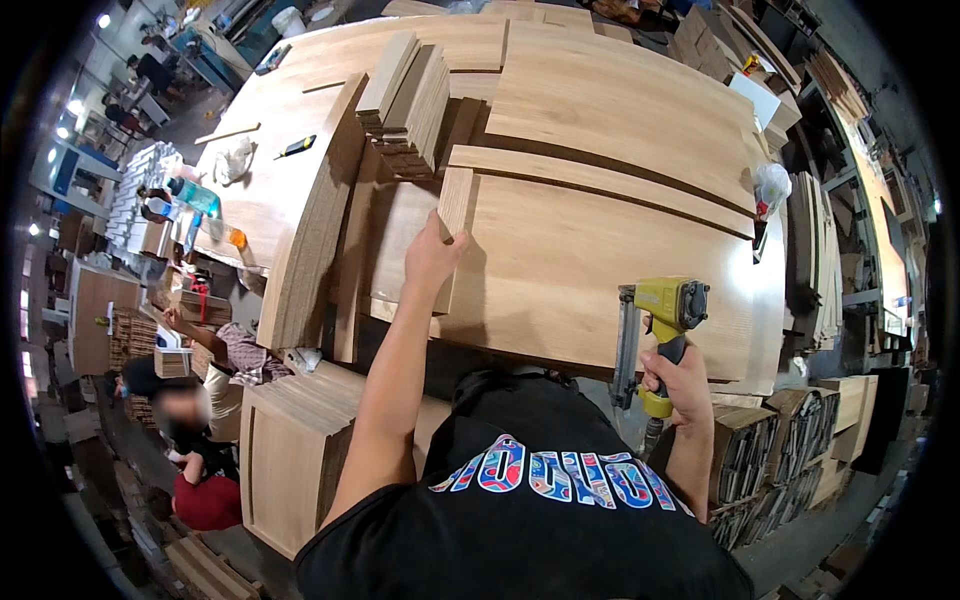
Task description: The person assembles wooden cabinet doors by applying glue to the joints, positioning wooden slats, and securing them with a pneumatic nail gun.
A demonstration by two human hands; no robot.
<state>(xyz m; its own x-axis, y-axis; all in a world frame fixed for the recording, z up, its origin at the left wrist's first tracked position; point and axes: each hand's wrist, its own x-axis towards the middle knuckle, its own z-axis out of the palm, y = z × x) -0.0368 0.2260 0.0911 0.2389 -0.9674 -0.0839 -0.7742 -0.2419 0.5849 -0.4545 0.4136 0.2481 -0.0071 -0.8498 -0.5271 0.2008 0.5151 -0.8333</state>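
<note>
My left hand [430, 262] is closed around a short wooden strip [456, 198] that stands along the left edge of a light wood panel [580, 275]. At its far end the short strip meets a long wooden strip [610, 190], which runs across the panel's far side. To the right, above the panel's near edge, my right hand [682, 382] grips the handle of a yellow-green nail gun [674, 300]. The gun is held upright, apart from the strips, with a hose fitting at the bottom of its grip.
A stack of short boards [410, 105] stands past my left hand, and long boards [315, 220] lie left of it. Another large panel [620, 95] lies farther back. A utility knife [296, 147] and bottles [195, 197] are at the left. Someone in a cap [165, 375] sits lower left.
</note>
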